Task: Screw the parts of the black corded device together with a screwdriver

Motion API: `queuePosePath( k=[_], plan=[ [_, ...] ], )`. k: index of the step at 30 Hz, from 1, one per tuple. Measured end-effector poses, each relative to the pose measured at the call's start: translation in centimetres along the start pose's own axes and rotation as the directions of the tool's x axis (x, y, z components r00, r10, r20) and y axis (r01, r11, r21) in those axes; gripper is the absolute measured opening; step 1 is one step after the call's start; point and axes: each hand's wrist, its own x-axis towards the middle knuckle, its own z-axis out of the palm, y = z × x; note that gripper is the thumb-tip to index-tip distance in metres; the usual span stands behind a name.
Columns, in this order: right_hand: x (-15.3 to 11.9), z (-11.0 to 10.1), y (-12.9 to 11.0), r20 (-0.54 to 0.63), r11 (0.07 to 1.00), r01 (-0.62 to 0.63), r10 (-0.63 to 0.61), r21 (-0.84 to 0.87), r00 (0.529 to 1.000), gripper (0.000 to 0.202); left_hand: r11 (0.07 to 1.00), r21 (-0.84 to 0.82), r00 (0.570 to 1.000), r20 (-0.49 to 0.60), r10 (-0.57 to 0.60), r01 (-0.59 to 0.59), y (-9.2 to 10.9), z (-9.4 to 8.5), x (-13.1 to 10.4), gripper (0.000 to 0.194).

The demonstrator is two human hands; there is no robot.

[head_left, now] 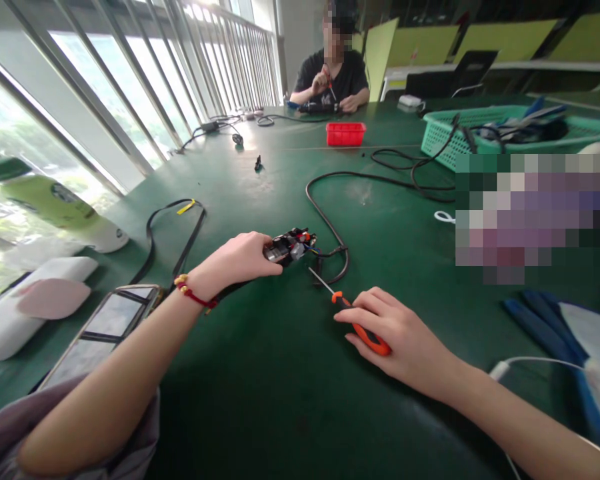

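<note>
My left hand (245, 259) is closed round a small dark device (293, 245) with exposed coloured wires and metal parts at its right end. A black cable (330, 227) runs from that end. To the right, my right hand (387, 327) holds an orange and black screwdriver (341, 300) by its handle. The screwdriver's thin metal shaft points up and left, its tip a little below and right of the device, not touching it. The undersides of both hands are hidden.
A phone (113, 313) and a bottle (60, 207) are at the left. A red bin (346, 135) stands farther back, with a green basket (437, 137) at the right. Blue and white gloves (550, 327) lie at right. Across the table (280, 400) sits a person (350, 77).
</note>
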Motion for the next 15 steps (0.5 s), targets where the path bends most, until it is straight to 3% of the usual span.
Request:
queuePosePath(
  k=[3,7,9,12,15],
  plan=[
    [0.0,0.1,0.0,0.051,1.000,0.010,-0.009,-0.011,0.999,0.021,0.994,-0.075,0.993,0.090,-0.072,0.079,-2.6,-1.4,-0.3,0.025],
    [0.0,0.0,0.2,0.021,0.997,-0.037,0.036,0.063,0.999,0.022,0.956,-0.081,0.952,0.143,-0.270,0.283,-5.5,-3.6,-0.8,0.024],
    [0.0,0.0,0.3,0.018,0.996,-0.043,0.042,0.080,0.999,0.023,0.921,0.061,0.919,0.061,-0.389,0.385,-6.5,-4.6,-1.3,0.025],
    [0.0,0.1,0.3,0.017,0.996,-0.047,0.046,0.081,0.999,0.023,0.818,0.248,0.854,-0.145,-0.499,0.520,-7.5,-5.7,-2.1,0.033],
    [0.0,0.1,0.2,0.025,0.994,-0.063,0.061,0.089,0.998,0.022,0.745,0.267,0.789,-0.281,-0.546,0.611,-7.8,-5.9,-2.7,0.046]
  ],
)
